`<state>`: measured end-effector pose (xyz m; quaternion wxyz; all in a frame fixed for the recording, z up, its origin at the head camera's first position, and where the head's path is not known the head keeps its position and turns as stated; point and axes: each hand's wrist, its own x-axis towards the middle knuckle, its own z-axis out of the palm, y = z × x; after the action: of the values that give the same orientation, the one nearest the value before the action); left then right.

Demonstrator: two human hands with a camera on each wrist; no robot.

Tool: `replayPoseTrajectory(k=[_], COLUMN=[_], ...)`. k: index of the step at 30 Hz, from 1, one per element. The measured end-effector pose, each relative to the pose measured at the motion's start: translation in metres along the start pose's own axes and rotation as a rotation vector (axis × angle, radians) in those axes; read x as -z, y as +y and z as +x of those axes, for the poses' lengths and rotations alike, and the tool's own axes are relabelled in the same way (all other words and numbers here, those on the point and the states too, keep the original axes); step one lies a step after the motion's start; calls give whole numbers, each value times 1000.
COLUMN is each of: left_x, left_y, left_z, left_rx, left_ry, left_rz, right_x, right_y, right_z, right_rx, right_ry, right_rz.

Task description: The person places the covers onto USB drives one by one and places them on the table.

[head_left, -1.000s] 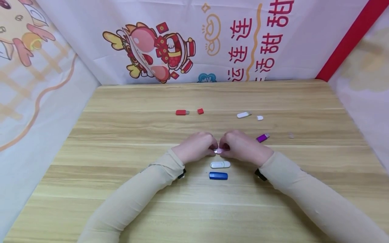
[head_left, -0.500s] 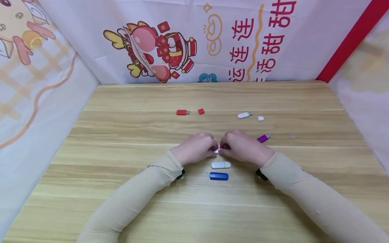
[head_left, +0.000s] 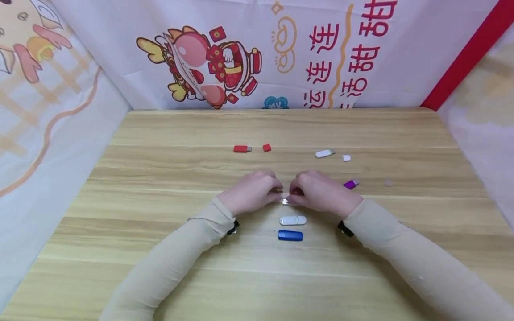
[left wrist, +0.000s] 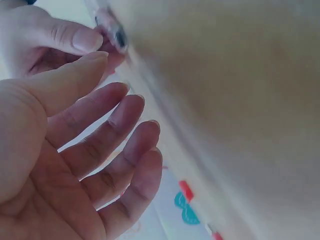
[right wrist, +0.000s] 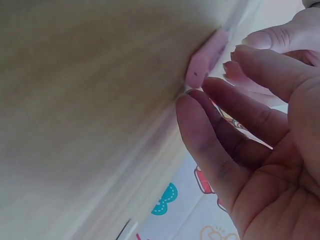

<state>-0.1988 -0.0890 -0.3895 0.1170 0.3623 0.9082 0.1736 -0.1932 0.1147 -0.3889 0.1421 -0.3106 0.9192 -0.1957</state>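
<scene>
Wooden tabletop (head_left: pixel 217 281) before you bears six USB sticks (head_left: pixel 290 235): one red, one purple, one blue, two white, one pink; plus two loose caps (head_left: pixel 267 147) and one clear piece (head_left: pixel 387 183). The pink stick (right wrist: pixel 207 57) lies between your left hand (head_left: pixel 253 191) and right hand (head_left: pixel 321 194), just beside the latter; both hands are relaxed and unclenched.

In the head view, the right hand (head_left: pixel 320 192) hides most of the pink plastic USB stick (right wrist: pixel 205 61). A small translucent piece (head_left: pixel 387 183) is too faint to identify. Beige fabric sleeves (head_left: pixel 172 263) run out of frame; the wooden bench (left wrist: pixel 240 100) blurs in both wrist views.
</scene>
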Motion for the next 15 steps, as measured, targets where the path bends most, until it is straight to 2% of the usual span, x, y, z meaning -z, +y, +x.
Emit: replayPoseTrajectory(k=[3, 8, 15], left_x=[11, 32, 51], left_y=[-4, -13, -29], left_z=[-2, -5, -14], left_rx=[34, 115, 163], left_ry=[36, 97, 127], left_rz=[9, 22, 14], right_x=[6, 19, 34], right_y=[0, -1, 1], right_z=[2, 7, 22], right_rx=[-24, -38, -33], right_ry=[-5, 34, 76], right_rz=[22, -5, -66])
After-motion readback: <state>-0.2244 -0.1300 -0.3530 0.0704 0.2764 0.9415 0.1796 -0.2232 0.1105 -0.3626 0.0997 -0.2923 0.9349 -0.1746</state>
